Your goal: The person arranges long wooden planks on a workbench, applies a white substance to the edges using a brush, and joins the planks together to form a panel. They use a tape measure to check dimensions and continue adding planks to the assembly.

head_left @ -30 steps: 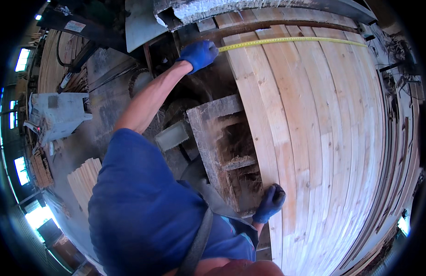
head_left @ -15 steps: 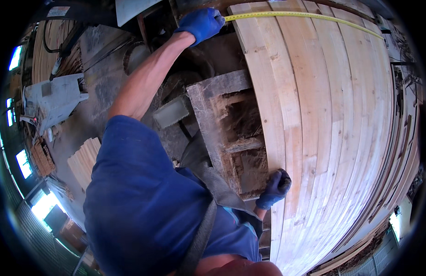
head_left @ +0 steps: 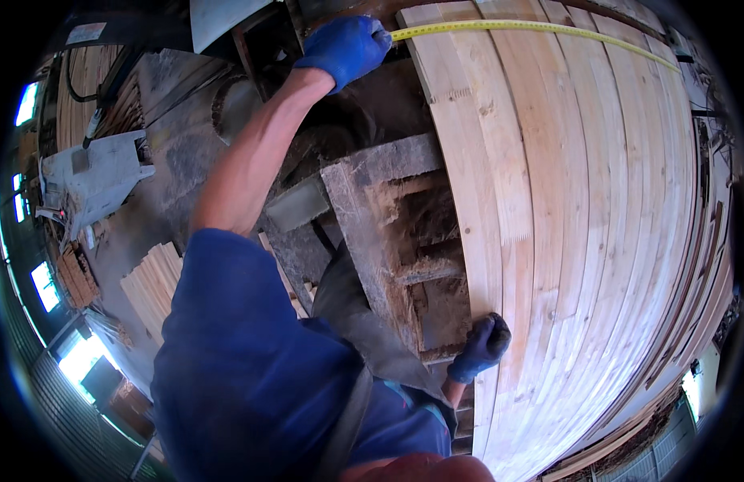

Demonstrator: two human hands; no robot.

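Up at the far end, my left hand [head_left: 345, 50], in a blue glove, is closed on the end of a yellow tape measure [head_left: 500, 25]. The tape runs to the right across the far ends of pale wooden boards [head_left: 573, 201] lying side by side. Nearer to me, my right hand [head_left: 482, 347], in a darker blue glove, rests at the left edge of the boards with its fingers curled in. Whatever might be inside that fist is hidden.
A dusty metal frame [head_left: 364, 217] with sawdust-filled openings stands left of the boards. Farther left are a grey machine housing [head_left: 91, 177] and a stack of light wood strips [head_left: 153, 285]. Thin strips [head_left: 697, 297] line the right side of the boards.
The view has shifted slightly, so the boards and frame sit a little lower. Both hands keep their grip and nearly their places; the tape stays stretched out.
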